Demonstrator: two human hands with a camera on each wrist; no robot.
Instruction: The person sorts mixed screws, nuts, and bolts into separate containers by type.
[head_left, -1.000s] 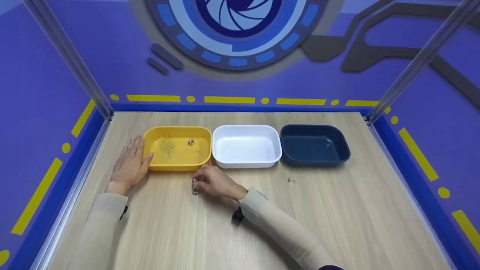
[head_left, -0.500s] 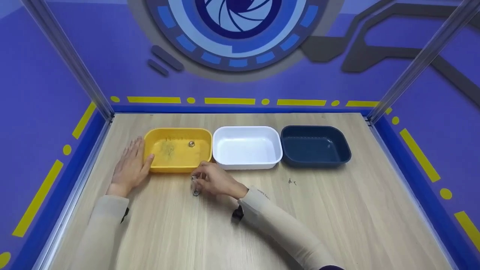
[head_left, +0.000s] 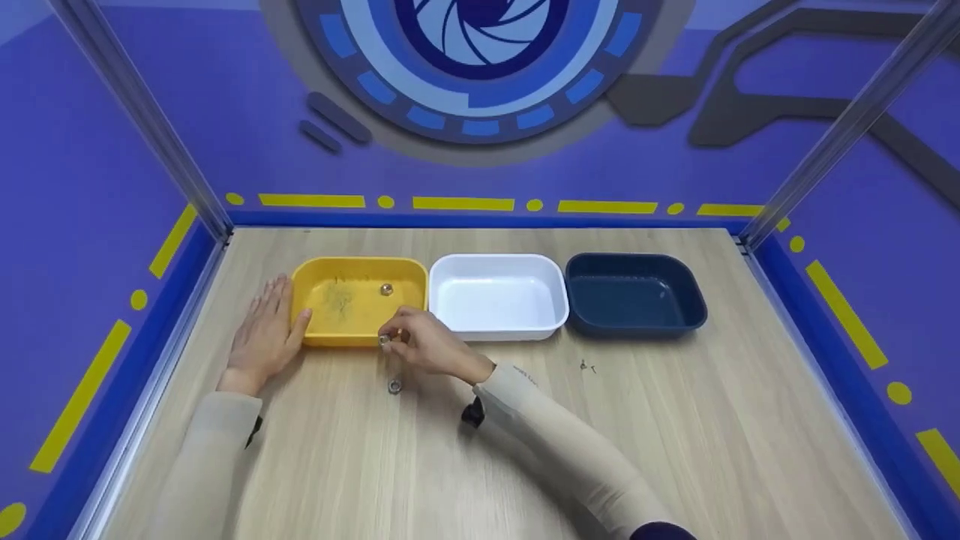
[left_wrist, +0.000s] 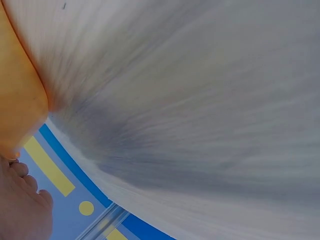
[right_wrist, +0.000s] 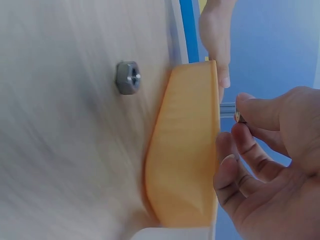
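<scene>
My right hand (head_left: 429,342) pinches a small metal nut (right_wrist: 238,118) between thumb and index finger, at the front rim of the yellow bin (head_left: 358,313). One nut (head_left: 386,289) lies inside that bin, toward its right side. Another hex nut (right_wrist: 128,78) stays on the wooden table in front of the bin. Flat against the bin's left wall rests my left hand (head_left: 261,337), fingers extended, thumb near the front left corner. The left wrist view shows just part of that hand, at its lower left edge.
A white bin (head_left: 499,333) stands right of the yellow one, and beyond it a dark blue bin (head_left: 636,330). Small dark marks or bits (head_left: 587,367) lie before the blue bin. Blue printed panels (head_left: 480,172) enclose the table on the back and sides.
My right hand has lifted one nut off the table and moved it up toward the yellow bin's front rim. The other nut stays behind on the table. The left hand keeps its place.
</scene>
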